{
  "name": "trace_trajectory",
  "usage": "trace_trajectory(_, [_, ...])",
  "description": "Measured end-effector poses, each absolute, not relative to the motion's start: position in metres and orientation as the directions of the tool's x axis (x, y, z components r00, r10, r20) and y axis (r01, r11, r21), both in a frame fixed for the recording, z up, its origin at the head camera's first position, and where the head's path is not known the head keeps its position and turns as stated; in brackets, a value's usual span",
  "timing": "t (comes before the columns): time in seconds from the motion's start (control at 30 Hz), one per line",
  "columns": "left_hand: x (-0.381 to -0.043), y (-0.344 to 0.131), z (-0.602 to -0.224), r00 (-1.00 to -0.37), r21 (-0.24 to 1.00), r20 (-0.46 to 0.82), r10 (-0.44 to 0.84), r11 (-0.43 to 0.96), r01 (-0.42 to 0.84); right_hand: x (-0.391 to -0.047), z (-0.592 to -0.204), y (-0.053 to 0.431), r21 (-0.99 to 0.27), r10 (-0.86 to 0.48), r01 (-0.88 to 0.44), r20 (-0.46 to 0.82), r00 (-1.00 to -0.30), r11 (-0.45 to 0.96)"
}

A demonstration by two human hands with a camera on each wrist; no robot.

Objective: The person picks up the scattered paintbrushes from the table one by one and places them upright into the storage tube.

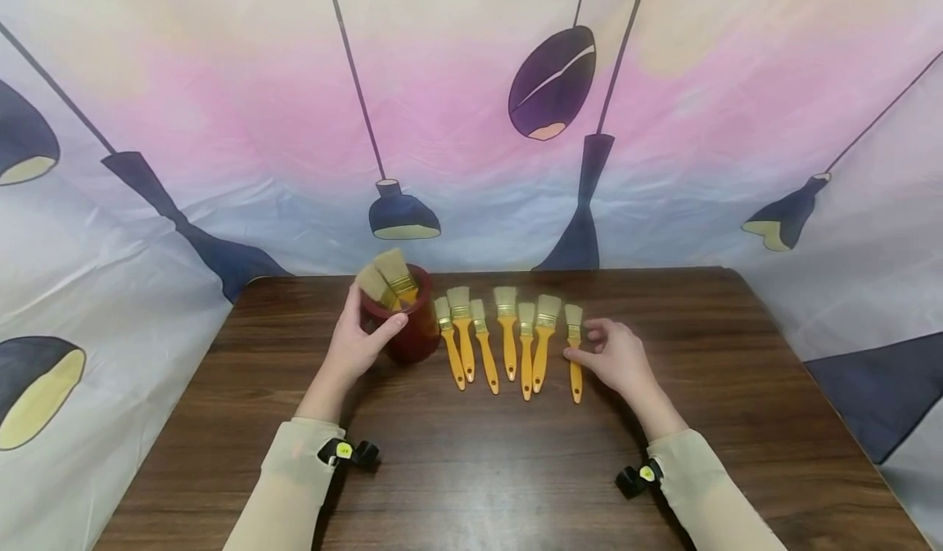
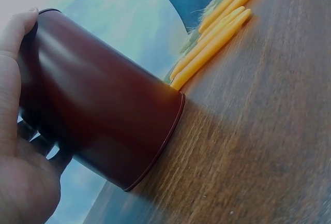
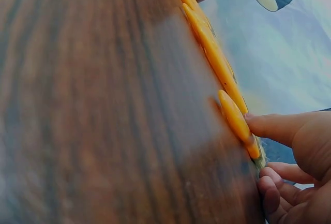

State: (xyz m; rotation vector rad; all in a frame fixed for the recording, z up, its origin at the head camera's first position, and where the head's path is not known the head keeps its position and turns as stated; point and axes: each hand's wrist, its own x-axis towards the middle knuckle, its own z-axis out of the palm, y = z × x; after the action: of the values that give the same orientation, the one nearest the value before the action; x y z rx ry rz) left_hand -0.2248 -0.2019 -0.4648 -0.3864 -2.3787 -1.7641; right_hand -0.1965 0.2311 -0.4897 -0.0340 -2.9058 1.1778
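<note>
My left hand [image 1: 355, 340] grips a dark red cylindrical container [image 1: 411, 334] from its left side, with the thumb near the rim. Paintbrushes [image 1: 394, 268] stick out of it, bristles up. The wrist view shows the container [image 2: 103, 94] upright, with its base at the wood. At the right end of a row of paintbrushes, my right hand [image 1: 619, 357] reaches a narrow brush [image 1: 575, 371] lying on the table. Its thumb crosses the yellow handle [image 3: 235, 118]; the other fingers [image 3: 276, 180] bend beside the bristle end, apart from the thumb.
Several yellow-handled paintbrushes [image 1: 508, 338] of different widths lie side by side between the container and the right hand, bristles toward the back. Beneath them is a dark brown wooden table [image 1: 471, 469]. A cloth backdrop [image 1: 457, 109] printed with lamps hangs behind.
</note>
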Motion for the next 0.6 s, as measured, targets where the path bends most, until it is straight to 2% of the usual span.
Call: trace_trajectory(0.6, [-0.2250, -0.2035, -0.4669, -0.956, 0.910, 0.272, 0.107, 0.296, 0.292, -0.1968, -0.4887, 0.2378, -0.673, 0.023, 0.015, 0.003, -1.000, 0.739])
